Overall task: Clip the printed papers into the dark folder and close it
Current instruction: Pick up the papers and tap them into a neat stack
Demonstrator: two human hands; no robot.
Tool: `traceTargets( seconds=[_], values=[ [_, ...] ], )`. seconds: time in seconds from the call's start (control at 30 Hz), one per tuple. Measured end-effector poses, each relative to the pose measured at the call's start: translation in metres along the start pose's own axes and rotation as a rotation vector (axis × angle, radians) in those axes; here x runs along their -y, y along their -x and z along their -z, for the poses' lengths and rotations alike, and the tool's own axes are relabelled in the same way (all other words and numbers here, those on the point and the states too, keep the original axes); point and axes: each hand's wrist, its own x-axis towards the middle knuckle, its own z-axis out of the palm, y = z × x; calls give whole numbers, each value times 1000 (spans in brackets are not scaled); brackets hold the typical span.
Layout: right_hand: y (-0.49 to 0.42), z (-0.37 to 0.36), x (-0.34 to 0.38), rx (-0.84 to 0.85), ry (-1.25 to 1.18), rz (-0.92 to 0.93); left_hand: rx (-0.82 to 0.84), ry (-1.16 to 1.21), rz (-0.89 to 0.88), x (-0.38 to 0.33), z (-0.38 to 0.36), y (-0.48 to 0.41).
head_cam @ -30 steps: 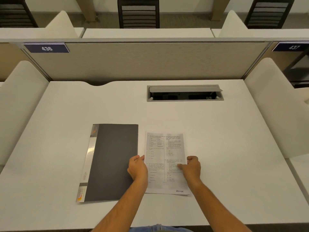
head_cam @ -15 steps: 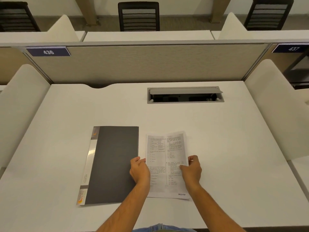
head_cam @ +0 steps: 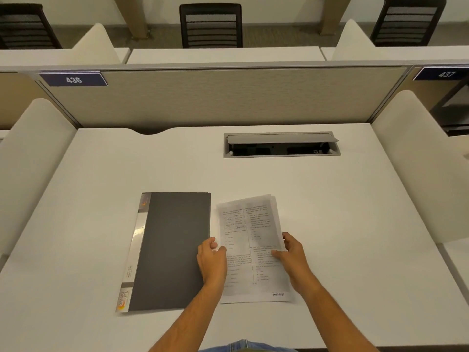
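On the worktop (head_cam: pixel 330 199) the closed folder (head_cam: pixel 175 250) lies at 9 o'clock of the papers (head_cam: pixel 251 237), just beside them, with the cable box (head_cam: pixel 281 144) sunk in at 12 o'clock, well apart.

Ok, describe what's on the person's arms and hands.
Nothing is visibly worn: the left hand and right hand are bare, with no rings, watch or gloves visible. Both forearms are uncovered, no sleeves showing up to the frame's bottom edge.
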Motion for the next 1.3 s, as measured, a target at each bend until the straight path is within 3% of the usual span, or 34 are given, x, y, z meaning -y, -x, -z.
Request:
traceTargets(
  seconds=[0.13,0.23,0.37,0.57,0.7,1.3],
  values=[
    [14,6,11,101,-55,106,157,177,17,-12,17,-5],
    [23,16,19,143,-148,162,389,332,-93,-36,41,-9],
    [30,23,34,98,-212,262,609,319,-262,-68,58,-2],
    [38,8,50,-45,-185,428,500,324,-458,-93,38,29],
    [38,1,49,-150,-142,420,430,286,-518,-98,20,52],
    [39,-13,25,-217,-144,360,279,289,-428,-68,8,67]
  ],
)
